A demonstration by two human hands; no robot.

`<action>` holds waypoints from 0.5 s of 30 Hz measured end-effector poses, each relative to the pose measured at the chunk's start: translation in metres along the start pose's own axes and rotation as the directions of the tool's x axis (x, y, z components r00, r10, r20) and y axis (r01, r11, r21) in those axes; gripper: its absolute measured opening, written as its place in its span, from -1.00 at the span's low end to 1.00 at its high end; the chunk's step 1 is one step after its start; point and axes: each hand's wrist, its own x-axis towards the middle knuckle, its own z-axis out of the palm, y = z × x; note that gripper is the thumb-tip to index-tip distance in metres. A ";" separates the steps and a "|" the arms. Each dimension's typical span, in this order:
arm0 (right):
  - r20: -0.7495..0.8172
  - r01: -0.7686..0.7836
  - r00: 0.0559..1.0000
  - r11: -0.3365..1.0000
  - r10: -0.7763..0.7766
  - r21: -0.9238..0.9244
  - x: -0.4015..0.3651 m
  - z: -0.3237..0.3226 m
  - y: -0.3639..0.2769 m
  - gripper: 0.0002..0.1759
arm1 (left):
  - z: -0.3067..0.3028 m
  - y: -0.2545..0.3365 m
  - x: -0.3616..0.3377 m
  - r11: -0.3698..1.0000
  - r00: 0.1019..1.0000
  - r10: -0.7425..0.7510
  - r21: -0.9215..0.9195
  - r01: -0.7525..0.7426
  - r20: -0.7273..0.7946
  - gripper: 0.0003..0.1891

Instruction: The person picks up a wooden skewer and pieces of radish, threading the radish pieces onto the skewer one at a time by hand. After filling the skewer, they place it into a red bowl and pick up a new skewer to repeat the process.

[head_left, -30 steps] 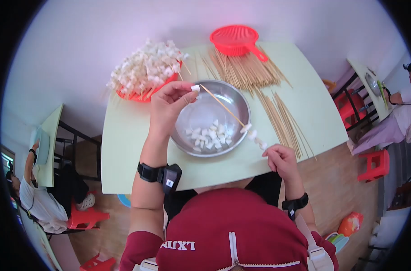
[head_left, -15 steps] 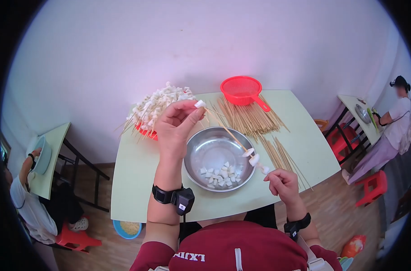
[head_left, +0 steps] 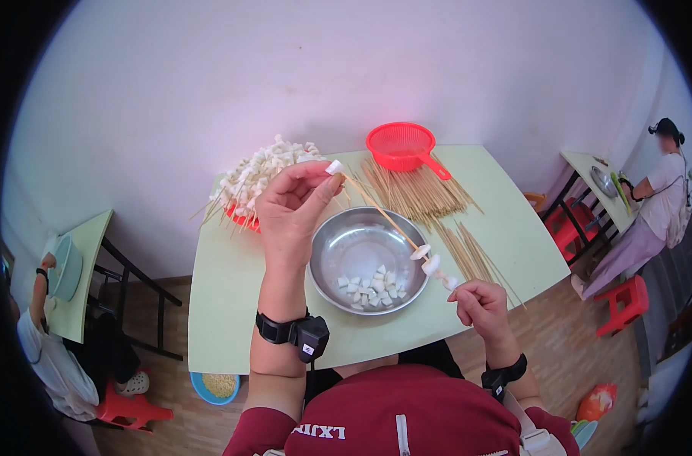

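Observation:
My left hand (head_left: 294, 209) is raised over the left side of the metal bowl, thumb and finger pinching a white food chunk (head_left: 334, 167) at the upper end of a bamboo skewer (head_left: 384, 215). The skewer slants down to the right across the bowl. Several white chunks (head_left: 431, 265) sit along its lower part. My right hand (head_left: 481, 310) is closed around the lower end of the skewer, beside the last chunk. Beneath, the metal bowl (head_left: 327, 251) holds loose white cubes (head_left: 374, 289) gathered toward its near side.
Filled skewers (head_left: 258, 178) are heaped on a red basket (head_left: 243, 219) at the back left. Bare bamboo skewers (head_left: 414, 190) lie under a red strainer (head_left: 401, 144). A blue basin (head_left: 214, 387) stands on the floor. Two people work at side tables, near red stools (head_left: 623, 305).
The view has shifted slightly. Both hands keep nearly the same pose on the skewer, with the white chunk still at its upper end.

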 end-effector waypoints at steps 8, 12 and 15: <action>-0.018 0.026 0.999 1.000 -0.027 -0.015 -0.005 -0.001 -0.004 -0.84 | 0.003 -0.001 -0.001 1.000 1.000 -0.008 0.024 0.008 0.003 -0.80; -0.026 0.021 0.999 0.998 -0.022 -0.059 -0.004 -0.001 -0.006 -0.85 | 0.002 -0.003 -0.001 0.999 1.000 -0.006 0.036 0.006 0.013 -0.79; -0.022 0.020 1.000 0.998 -0.021 -0.054 -0.005 -0.002 -0.006 -0.85 | 0.002 -0.005 -0.002 1.000 1.000 0.001 0.026 -0.001 0.013 -0.77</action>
